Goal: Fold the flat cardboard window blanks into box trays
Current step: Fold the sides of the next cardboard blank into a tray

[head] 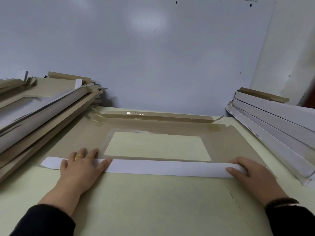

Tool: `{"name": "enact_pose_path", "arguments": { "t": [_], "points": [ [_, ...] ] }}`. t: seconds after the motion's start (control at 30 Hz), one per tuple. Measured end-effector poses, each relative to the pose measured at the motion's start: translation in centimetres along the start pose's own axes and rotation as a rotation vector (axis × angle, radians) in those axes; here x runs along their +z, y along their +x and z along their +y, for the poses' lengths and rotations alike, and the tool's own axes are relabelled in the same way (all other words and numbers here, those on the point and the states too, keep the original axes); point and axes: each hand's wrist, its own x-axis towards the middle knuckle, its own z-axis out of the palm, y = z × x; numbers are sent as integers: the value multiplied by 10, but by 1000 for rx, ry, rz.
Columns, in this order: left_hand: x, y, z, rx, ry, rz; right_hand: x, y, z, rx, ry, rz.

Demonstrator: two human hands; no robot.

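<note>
A flat brown cardboard window blank (71,142) lies on the pale table (153,201), its clear film window (156,146) in the middle. Its near flap (162,167) is folded over toward the window, white side up. My left hand (81,166) presses flat on the flap's left end, fingers spread, a gold ring on one finger. My right hand (247,171) rests on the flap's right end, fingers fairly straight, thumb along the near edge. The far flap (158,116) is folded over as well, brown and glossy with tape.
A tilted pile of folded brown-and-white trays (42,113) fills the left side. A stack of white folded pieces (276,130) leans at the right. A pale wall (153,57) rises directly behind the table.
</note>
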Motion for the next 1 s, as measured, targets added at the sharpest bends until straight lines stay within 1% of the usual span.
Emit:
{"name": "enact_pose_path", "arguments": {
  "t": [0.07, 0.13, 0.2, 0.23, 0.37, 0.4, 0.43, 0.5, 0.53, 0.63, 0.7, 0.77, 0.83, 0.87, 0.9, 0.93, 1.0],
  "points": [
    [0, 0, 2, 19, -55, 83, 1, 0, -1, -26, 0, 58],
    [-1, -2, 5, 41, -135, 214, 5, 2, 0, 8, 41, 38],
    [-3, -7, 11, 115, -230, 337, 8, 3, -1, 64, 113, 25],
    [-3, -10, 16, 173, -250, 363, 10, 3, -3, 79, 150, 29],
    [-2, -34, 49, 451, -195, 290, 21, -3, -34, 26, 274, 35],
    [-1, -42, 60, 545, -172, 300, 26, -6, -44, -2, 292, 29],
    [1, -50, 71, 637, -137, 302, 30, -10, -56, -22, 314, 19],
    [2, -63, 89, 759, -38, 289, 40, -18, -78, -76, 385, -8],
    [1, -68, 96, 800, 16, 290, 44, -22, -86, -99, 431, -28],
    [1, -72, 102, 839, 122, 311, 52, -34, -103, -104, 471, -88],
    [1, -71, 101, 876, 181, 325, 50, -40, -105, -125, 487, -84],
    [1, -70, 99, 892, 215, 328, 38, -44, -105, -225, 429, -142],
    [0, -67, 94, 861, 201, 332, 25, -49, -100, -422, 296, -266],
    [-1, -65, 89, 848, 178, 344, 20, -50, -96, -544, 200, -269],
    [-2, -63, 85, 829, 155, 350, 15, -53, -90, -640, 87, -216],
    [-3, -60, 80, 810, 138, 362, 11, -56, -83, -701, -11, -148],
    [-6, -55, 73, 766, 107, 382, 3, -58, -71, -734, -106, -154]
  ]
}}
